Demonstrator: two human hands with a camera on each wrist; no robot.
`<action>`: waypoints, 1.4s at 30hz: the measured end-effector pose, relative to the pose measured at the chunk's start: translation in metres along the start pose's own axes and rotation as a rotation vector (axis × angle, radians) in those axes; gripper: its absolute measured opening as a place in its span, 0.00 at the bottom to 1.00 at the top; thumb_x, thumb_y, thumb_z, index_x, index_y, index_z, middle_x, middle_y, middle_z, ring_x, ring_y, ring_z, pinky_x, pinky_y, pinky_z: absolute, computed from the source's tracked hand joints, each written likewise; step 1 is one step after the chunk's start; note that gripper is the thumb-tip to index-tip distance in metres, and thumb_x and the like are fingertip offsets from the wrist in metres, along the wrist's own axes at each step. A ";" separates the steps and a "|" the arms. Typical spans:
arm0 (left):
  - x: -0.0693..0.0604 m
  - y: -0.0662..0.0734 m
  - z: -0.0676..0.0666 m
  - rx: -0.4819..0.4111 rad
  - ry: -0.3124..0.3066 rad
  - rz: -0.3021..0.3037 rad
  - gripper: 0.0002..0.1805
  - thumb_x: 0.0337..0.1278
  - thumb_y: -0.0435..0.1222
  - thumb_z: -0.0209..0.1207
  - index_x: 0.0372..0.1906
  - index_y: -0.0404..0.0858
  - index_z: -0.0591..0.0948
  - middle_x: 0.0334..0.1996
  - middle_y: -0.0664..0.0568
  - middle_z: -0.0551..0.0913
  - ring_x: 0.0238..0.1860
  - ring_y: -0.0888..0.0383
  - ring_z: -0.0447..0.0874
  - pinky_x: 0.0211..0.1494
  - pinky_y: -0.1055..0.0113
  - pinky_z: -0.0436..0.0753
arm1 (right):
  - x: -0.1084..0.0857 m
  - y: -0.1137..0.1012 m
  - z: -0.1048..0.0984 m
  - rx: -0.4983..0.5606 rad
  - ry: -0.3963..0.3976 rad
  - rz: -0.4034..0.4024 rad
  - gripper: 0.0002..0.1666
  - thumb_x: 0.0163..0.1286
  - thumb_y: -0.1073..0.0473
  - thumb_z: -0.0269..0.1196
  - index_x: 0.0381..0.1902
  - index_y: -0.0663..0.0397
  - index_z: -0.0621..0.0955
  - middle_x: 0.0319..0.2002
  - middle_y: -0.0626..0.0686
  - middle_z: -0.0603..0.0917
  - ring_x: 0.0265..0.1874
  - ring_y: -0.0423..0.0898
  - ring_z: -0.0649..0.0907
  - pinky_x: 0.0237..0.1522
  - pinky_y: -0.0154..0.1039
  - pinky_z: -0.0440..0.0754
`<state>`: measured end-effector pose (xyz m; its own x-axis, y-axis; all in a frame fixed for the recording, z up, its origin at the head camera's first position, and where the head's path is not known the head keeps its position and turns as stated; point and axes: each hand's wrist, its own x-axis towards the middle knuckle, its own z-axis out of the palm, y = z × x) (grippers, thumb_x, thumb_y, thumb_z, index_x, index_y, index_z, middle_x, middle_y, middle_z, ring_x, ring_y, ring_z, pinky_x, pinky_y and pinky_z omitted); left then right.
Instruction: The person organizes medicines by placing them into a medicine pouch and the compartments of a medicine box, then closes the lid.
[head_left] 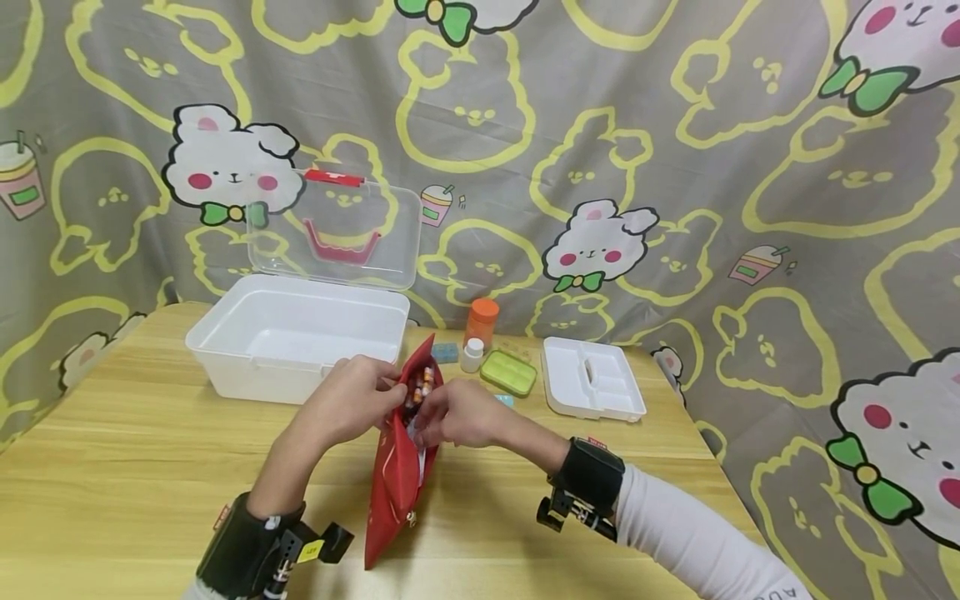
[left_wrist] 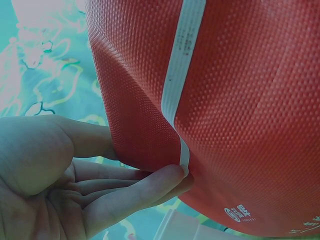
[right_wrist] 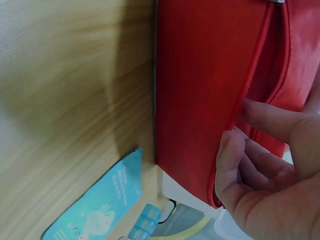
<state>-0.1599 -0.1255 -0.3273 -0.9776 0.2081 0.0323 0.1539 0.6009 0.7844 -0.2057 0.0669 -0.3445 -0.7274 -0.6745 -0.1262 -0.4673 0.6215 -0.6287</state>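
Note:
A red zippered pouch (head_left: 396,475) stands upright on the wooden table, its top unzipped, with small striped items (head_left: 423,385) visible inside. The left hand (head_left: 358,400) pinches the pouch's left edge; in the left wrist view its fingers (left_wrist: 145,192) grip the red fabric by a white elastic strip (left_wrist: 177,75). The right hand (head_left: 461,412) is at the opening, with something whitish by its fingertips in the head view. In the right wrist view the right hand (right_wrist: 270,165) has thumb and fingers around the zipper edge of the pouch (right_wrist: 200,85), some fingertips hidden inside.
Behind stand a white bin (head_left: 262,375) with its clear lid raised, an orange bottle (head_left: 482,323), a small white bottle (head_left: 472,356), a green pill case (head_left: 508,372) and a white divided tray (head_left: 592,379). A blue packet (right_wrist: 107,200) lies beside the pouch.

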 end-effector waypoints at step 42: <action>0.000 -0.001 0.002 0.003 0.015 0.011 0.12 0.65 0.31 0.56 0.45 0.27 0.85 0.35 0.40 0.89 0.23 0.59 0.86 0.27 0.67 0.86 | 0.039 0.099 0.010 -0.354 0.159 0.264 0.29 0.61 0.57 0.73 0.57 0.66 0.80 0.53 0.62 0.85 0.57 0.58 0.83 0.59 0.51 0.81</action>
<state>-0.1601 -0.1246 -0.3290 -0.9778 0.2035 0.0506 0.1655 0.6005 0.7823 -0.2756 0.0987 -0.4194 -0.8995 -0.4230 -0.1095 -0.3789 0.8799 -0.2869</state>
